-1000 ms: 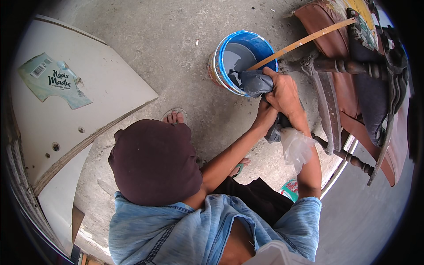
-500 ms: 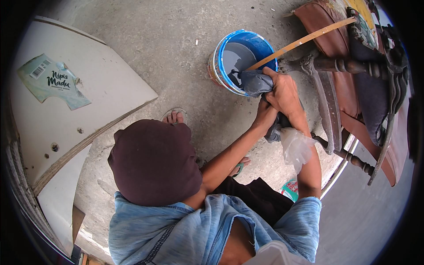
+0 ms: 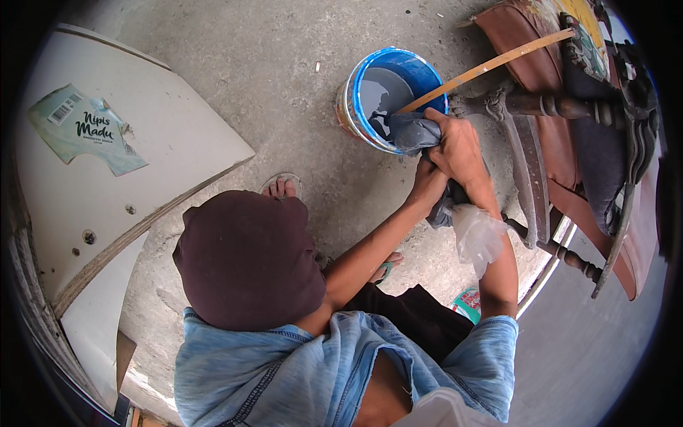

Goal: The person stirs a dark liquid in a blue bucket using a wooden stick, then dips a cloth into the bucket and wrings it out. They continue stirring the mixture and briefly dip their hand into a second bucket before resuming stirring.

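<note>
Both hands are closed round a wet, dark grey bundle (image 3: 415,133), cloth or plastic, whose bulging end lies over the near rim of a blue bucket (image 3: 417,66). My right hand (image 3: 459,148) grips it just behind the bulge. Below it, my left hand (image 3: 428,183) wraps the narrower part, its fingers partly hidden. Grey liquid (image 3: 377,89) stands in the bucket, with dark streaks beside the bundle's end. A thin wooden stick (image 3: 491,65) slants out of the bucket to the right. Crumpled clear plastic (image 3: 475,238) hangs by my right forearm.
To the right, a worn wooden chair (image 3: 562,107) with brown upholstery lies tipped, close to the bucket. A white board (image 3: 171,135) with a torn label lies left. My sandalled foot (image 3: 281,188) rests on the concrete floor (image 3: 263,78). A green-and-red container (image 3: 467,304) is near my right elbow.
My hands and the grey bundle stay almost in place. The dark streaks and pale patch on the liquid have shifted slightly in shape.
</note>
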Demonstrator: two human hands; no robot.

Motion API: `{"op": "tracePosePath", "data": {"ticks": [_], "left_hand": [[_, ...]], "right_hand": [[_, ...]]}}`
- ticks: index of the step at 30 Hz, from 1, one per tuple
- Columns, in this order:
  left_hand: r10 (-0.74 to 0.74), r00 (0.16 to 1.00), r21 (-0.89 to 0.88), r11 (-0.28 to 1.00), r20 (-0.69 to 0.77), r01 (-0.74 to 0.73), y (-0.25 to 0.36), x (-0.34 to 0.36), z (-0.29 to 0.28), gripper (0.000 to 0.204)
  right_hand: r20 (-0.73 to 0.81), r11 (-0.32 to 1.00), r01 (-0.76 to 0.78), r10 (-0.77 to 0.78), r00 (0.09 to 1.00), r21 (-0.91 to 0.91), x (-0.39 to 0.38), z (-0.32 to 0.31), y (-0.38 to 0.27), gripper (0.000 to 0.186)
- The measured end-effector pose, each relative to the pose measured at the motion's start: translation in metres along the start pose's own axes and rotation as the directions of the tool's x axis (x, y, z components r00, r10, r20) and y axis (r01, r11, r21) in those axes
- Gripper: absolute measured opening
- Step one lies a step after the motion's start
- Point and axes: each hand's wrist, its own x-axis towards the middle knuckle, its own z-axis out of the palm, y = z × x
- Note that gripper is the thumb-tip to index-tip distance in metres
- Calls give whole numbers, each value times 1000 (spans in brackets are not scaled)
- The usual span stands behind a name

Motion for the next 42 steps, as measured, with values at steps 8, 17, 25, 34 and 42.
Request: {"op": "tracePosePath", "data": {"ticks": [8, 17, 25, 34, 42], "left_hand": [[12, 999, -45, 999, 31, -11, -5, 2, -2, 45], [1, 1000, 49, 999, -12, -1, 7, -7, 7, 33], [-43, 999, -29, 999, 24, 44, 9, -5, 18, 13], [20, 994, 32, 999, -109, -16, -1, -9, 29, 11], [73, 991, 54, 996, -114, -67, -3, -5, 33, 10]], "right_hand": [[-6, 1000, 6, -6, 1000, -10, 0, -1, -1, 43], [85, 993, -115, 113, 990, 12, -3, -3, 4, 45], [352, 969, -195, 132, 926, 149, 10, -24, 15, 54], [562, 955, -272, 291, 774, -120, 43, -10, -6, 105], [527, 968, -135, 229, 819, -211, 44, -5, 1, 131]]}}
